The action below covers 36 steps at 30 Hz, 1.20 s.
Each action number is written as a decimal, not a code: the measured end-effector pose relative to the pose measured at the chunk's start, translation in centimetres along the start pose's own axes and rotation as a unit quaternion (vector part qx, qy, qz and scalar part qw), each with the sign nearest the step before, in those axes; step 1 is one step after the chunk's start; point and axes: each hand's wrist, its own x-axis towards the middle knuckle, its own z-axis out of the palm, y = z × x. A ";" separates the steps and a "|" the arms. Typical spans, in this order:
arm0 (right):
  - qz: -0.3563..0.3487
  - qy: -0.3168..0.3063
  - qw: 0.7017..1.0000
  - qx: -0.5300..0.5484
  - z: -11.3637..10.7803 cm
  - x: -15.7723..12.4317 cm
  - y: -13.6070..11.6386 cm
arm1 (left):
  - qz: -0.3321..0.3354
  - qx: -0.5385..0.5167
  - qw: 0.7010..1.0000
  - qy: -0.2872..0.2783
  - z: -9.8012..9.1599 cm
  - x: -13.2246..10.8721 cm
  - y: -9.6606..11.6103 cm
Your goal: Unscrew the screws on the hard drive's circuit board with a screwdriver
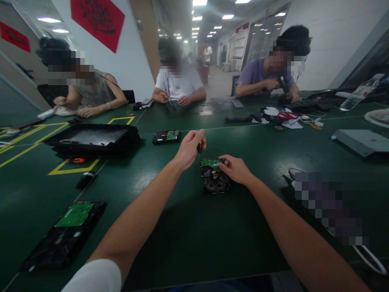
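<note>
A hard drive (215,181) lies in front of me on the green table, its green circuit board (212,164) facing up at the far end. My left hand (191,149) is closed round the dark and yellow handle of a screwdriver (199,147), which points down at the board's far left corner. Whether its tip touches a screw is too small to tell. With thumb and fingers, my right hand (235,168) grips the drive's far right side, by the board's edge.
Two more hard drives lie at the near left (65,235) and beyond my left hand (166,137). A black tray (91,136) stands left, a dark screwdriver handle (86,179) nearer. Right are a grey box (361,142) and a blurred-out object (330,207). Three people sit opposite.
</note>
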 end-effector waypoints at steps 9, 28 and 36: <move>-0.001 -0.006 1.000 0.001 -0.2 -0.1 -0.2 | 0.049 0.139 0.989 0.021 -0.6 0.1 1.0; -0.006 0.001 1.000 0.002 0.0 0.0 -0.1 | 0.001 0.143 0.989 -0.033 -0.8 0.0 1.3; -0.009 -0.002 1.000 0.000 -0.1 0.0 0.0 | 0.006 0.232 0.973 -0.002 -1.9 0.2 2.8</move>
